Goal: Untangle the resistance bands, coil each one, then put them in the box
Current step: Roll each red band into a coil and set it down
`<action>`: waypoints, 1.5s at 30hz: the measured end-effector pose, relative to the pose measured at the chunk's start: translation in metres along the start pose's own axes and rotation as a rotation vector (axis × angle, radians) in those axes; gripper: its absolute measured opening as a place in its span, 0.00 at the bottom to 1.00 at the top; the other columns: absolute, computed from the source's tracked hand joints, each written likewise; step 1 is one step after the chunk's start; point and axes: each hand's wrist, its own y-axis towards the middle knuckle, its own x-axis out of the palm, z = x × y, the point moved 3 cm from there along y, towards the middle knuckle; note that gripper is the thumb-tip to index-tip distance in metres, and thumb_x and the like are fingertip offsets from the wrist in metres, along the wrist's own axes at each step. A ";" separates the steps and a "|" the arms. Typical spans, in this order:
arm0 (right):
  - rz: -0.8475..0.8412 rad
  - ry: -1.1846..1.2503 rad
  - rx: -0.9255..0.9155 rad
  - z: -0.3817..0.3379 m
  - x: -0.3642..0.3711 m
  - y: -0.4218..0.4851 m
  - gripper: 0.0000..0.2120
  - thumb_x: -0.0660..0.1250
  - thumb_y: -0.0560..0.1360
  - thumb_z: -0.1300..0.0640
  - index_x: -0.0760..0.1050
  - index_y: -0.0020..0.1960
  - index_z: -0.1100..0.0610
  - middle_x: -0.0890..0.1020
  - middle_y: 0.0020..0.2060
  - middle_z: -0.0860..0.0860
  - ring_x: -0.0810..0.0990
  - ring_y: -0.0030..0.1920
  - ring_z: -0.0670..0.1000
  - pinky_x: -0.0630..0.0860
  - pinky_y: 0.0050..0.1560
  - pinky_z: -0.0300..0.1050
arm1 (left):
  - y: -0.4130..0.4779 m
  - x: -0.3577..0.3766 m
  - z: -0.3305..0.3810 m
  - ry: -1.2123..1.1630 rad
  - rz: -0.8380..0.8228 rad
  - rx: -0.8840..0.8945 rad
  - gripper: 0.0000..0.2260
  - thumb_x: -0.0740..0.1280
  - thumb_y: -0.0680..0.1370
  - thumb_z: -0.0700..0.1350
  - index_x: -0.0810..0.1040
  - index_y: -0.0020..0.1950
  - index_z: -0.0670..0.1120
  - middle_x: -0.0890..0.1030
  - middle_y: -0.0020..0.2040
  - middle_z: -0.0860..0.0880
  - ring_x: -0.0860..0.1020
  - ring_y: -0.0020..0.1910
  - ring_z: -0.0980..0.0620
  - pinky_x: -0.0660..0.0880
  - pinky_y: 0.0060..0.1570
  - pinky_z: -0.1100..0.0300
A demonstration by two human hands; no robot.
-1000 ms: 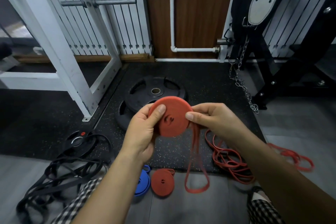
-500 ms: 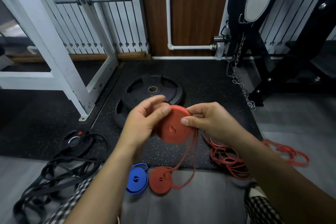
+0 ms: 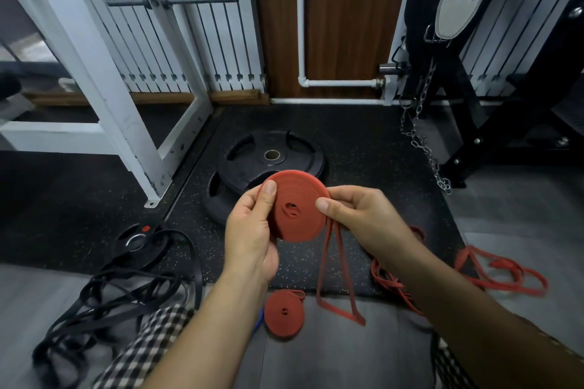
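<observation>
**A:** Where is the band being worked on?

**B:** It's a red coil (image 3: 295, 206), held up in front of the person, above the black weight plates (image 3: 271, 155) on the speckled mat (image 3: 373, 148). The left hand (image 3: 252, 237) has its grip round the coil's left edge, thumb pressed on the flat face, fingers behind. The right hand (image 3: 363, 215) pinches the right edge, thumb on the front.

**A:** Is it fully wound?

**B:** No. A loose loop (image 3: 338, 287) of the same band hangs from under the right hand, its lower end down near the grey floor (image 3: 347, 357).

**A:** And the other bands?

**B:** A finished red coil (image 3: 284, 313) lies flat on the floor just below the left wrist, with a sliver of blue (image 3: 259, 319) beside it (mostly hidden by the forearm, so I cannot tell its shape). A tangle of red bands (image 3: 502, 271) sprawls to the right, partly behind the right forearm, across the mat's edge and floor. A tangle of black bands (image 3: 120, 294) lies to the left, next to a small black plate (image 3: 139, 240).

**A:** The box?

**B:** I cannot see one.
</observation>
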 end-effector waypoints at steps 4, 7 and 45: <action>-0.041 -0.083 -0.024 -0.009 -0.016 0.002 0.08 0.67 0.74 0.61 0.79 0.43 0.49 0.84 0.35 0.48 0.82 0.37 0.44 0.80 0.42 0.39 | 0.002 0.002 0.012 0.216 -0.210 0.043 0.06 0.68 0.71 0.45 0.77 0.47 0.50 0.82 0.36 0.52 0.79 0.36 0.54 0.77 0.36 0.56; -0.152 -0.209 -0.048 -0.012 -0.019 0.000 0.08 0.68 0.73 0.62 0.79 0.44 0.48 0.84 0.39 0.48 0.82 0.40 0.43 0.80 0.45 0.37 | 0.003 0.000 0.018 0.478 -0.339 0.189 0.14 0.71 0.68 0.42 0.77 0.52 0.51 0.82 0.42 0.51 0.79 0.40 0.56 0.76 0.39 0.65; -0.072 0.020 0.108 0.005 -0.009 0.001 0.05 0.68 0.73 0.59 0.80 0.48 0.55 0.85 0.40 0.53 0.84 0.43 0.51 0.80 0.49 0.45 | -0.002 0.001 -0.005 0.110 -0.027 -0.028 0.06 0.67 0.74 0.47 0.78 0.41 0.45 0.82 0.33 0.49 0.79 0.33 0.53 0.77 0.33 0.60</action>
